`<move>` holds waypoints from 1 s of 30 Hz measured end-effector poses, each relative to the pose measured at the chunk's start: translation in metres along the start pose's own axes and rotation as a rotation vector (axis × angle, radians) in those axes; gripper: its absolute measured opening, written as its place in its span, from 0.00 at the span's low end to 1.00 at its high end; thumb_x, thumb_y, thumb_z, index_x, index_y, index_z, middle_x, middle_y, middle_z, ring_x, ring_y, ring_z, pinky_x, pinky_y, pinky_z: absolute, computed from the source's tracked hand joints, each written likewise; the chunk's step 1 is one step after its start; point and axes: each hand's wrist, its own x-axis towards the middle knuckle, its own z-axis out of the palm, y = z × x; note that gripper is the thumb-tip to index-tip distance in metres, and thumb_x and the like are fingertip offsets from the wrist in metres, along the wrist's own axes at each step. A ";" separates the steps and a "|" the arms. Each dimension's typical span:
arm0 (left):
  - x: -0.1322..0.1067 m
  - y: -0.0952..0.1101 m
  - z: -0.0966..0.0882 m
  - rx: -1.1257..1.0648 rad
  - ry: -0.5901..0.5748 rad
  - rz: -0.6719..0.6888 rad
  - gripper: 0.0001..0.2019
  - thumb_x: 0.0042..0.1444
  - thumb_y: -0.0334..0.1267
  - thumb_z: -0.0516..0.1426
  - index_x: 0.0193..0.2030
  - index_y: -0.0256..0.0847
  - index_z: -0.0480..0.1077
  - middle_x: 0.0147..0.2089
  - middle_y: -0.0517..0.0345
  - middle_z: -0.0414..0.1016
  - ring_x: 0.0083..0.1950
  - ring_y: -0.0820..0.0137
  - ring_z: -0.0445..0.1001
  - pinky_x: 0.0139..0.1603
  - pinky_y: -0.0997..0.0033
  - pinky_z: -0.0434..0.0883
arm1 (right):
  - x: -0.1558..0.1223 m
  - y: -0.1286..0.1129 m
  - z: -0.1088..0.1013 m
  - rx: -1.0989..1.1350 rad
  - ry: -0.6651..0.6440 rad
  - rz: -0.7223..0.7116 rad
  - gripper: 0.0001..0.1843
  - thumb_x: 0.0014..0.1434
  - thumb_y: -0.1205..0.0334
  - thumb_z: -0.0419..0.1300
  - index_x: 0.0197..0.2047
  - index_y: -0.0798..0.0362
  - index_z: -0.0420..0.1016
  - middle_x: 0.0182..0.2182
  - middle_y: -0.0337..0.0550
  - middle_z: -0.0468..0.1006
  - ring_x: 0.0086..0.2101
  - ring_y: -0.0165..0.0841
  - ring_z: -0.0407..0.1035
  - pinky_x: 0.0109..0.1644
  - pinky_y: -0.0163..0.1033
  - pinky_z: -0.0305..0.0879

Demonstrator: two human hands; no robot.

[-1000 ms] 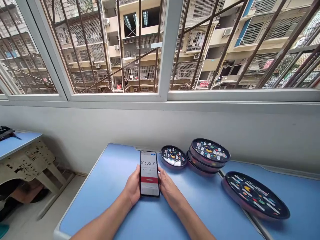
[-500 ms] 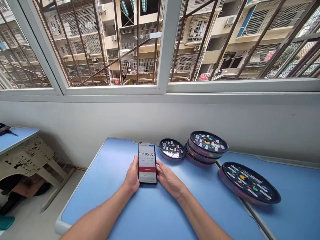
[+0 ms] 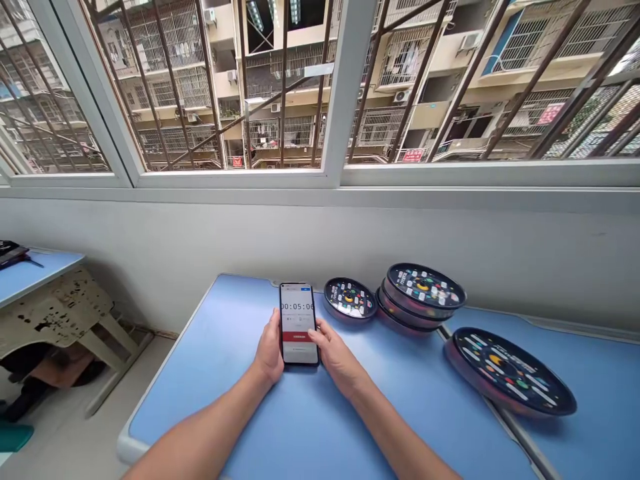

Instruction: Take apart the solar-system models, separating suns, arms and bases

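Note:
A black smartphone [image 3: 298, 313] lies flat on the blue table [image 3: 225, 380], its screen showing a timer and a red bar. My left hand [image 3: 269, 350] curls against the phone's left edge. On the other side my right hand [image 3: 336, 353] holds the right edge, with its thumb reaching over the screen near the red bar. Both forearms come in from the bottom of the view.
A small round dark tin [image 3: 349, 299] sits just right of the phone, then a stack of three such tins [image 3: 423, 293], and a large round one [image 3: 510, 370] at the right. Behind is a grey wall under barred windows. Another blue table [image 3: 30, 267] stands at left.
My right thumb has moved onto the phone screen near the red bar. The view has shifted slightly; the phone and tins stay in place.

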 end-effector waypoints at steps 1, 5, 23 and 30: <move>0.001 0.000 -0.001 -0.005 -0.006 0.001 0.22 0.57 0.50 0.49 0.47 0.34 0.70 0.45 0.50 0.76 0.51 0.60 0.70 0.57 0.59 0.62 | 0.001 0.000 0.002 -0.005 0.014 0.001 0.23 0.51 0.54 0.61 0.50 0.51 0.66 0.45 0.45 0.76 0.50 0.41 0.64 0.52 0.47 0.61; 0.002 0.004 -0.004 0.019 -0.028 0.028 0.23 0.57 0.51 0.49 0.47 0.34 0.70 0.46 0.49 0.76 0.51 0.60 0.71 0.56 0.59 0.63 | 0.004 -0.001 0.012 0.005 0.045 0.008 0.22 0.51 0.56 0.61 0.49 0.50 0.64 0.46 0.44 0.75 0.49 0.40 0.66 0.51 0.47 0.61; 0.002 0.009 -0.011 0.103 -0.058 0.087 0.25 0.55 0.54 0.49 0.46 0.34 0.71 0.45 0.47 0.76 0.50 0.58 0.71 0.54 0.59 0.64 | 0.007 0.010 0.008 -0.093 -0.033 -0.069 0.21 0.51 0.56 0.60 0.48 0.47 0.63 0.47 0.43 0.74 0.49 0.39 0.66 0.55 0.49 0.59; 0.002 0.010 -0.009 0.090 -0.024 0.079 0.24 0.54 0.53 0.51 0.45 0.34 0.72 0.44 0.48 0.76 0.49 0.59 0.72 0.53 0.61 0.64 | 0.008 0.013 0.007 -0.120 -0.020 -0.089 0.22 0.50 0.58 0.61 0.48 0.47 0.63 0.47 0.43 0.74 0.49 0.39 0.66 0.54 0.48 0.59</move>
